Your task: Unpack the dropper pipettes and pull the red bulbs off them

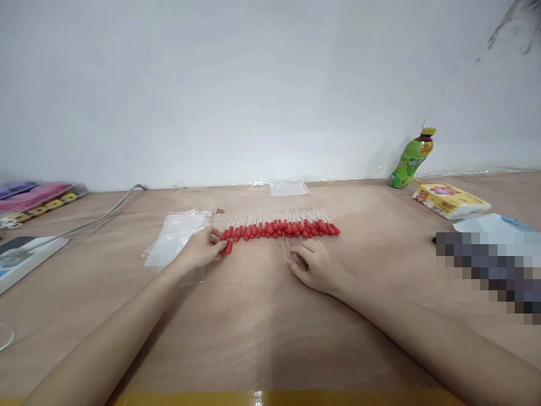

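Observation:
A row of several pale sticks with red bulbous tips lies across the middle of the table, tips toward me. At its left end, my left hand is closed in a pinch on a red-tipped stick, whose tip sits slightly nearer me than the rest. My right hand rests just in front of the row, thumb and fingers curled around a small clear plastic bag. Much of that bag is hidden by the fingers. Flat clear zip bags lie in a pile beside my left hand.
Another bag stack lies by the wall. A green bottle leans there at right, near a yellow tissue pack. At left are a grey cable, a white power strip and bagged coloured items. A blurred-out patch covers the right edge.

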### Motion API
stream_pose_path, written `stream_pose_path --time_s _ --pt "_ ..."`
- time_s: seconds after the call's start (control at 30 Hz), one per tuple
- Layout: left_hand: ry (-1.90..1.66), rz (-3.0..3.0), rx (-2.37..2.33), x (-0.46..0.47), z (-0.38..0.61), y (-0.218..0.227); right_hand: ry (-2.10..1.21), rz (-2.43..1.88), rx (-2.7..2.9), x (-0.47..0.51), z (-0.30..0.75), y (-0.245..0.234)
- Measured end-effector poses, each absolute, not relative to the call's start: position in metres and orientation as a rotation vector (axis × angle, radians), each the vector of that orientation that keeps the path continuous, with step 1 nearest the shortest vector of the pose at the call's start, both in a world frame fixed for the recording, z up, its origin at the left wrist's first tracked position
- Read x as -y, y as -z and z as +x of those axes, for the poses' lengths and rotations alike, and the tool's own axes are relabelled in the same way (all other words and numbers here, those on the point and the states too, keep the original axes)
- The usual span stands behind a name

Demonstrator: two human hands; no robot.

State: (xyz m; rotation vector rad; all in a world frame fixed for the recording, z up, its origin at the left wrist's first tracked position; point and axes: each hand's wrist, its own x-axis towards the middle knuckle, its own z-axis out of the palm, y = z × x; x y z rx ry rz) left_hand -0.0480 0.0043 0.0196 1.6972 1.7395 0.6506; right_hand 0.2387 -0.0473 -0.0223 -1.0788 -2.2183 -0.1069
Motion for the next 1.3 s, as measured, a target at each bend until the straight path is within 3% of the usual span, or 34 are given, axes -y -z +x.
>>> stream_pose_path --time_s 0.2,0.53,0.77,0.97,1.13,1.3 --pt "-0.736 2.216 -1.880 -0.003 -0.046 -0.024 -0.009 -1.080 2.313 0.051 0.238 0.019" --pt "-0.668 2.893 -1.539 -0.008 0.029 -0.030 -0.109 -1.057 2.295 0.054 0.248 0.016" --pt "-0.585 2.925 -1.601 -0.021 0.049 -0.024 -0.231 -0.921 2.375 0.052 0.259 0.018" --pt "-1.011 2.618 -1.955 0.004 0.035 -0.031 -0.210 -0.916 2.272 0.051 0.257 0.020" --pt "-1.057 2.702 -1.538 0.024 0.005 -0.017 0.076 -0.973 2.010 0.049 0.257 0.020" --pt "-0.956 2.721 -1.269 0.037 0.002 -0.004 0.160 -0.865 2.252 0.047 0.260 0.016"
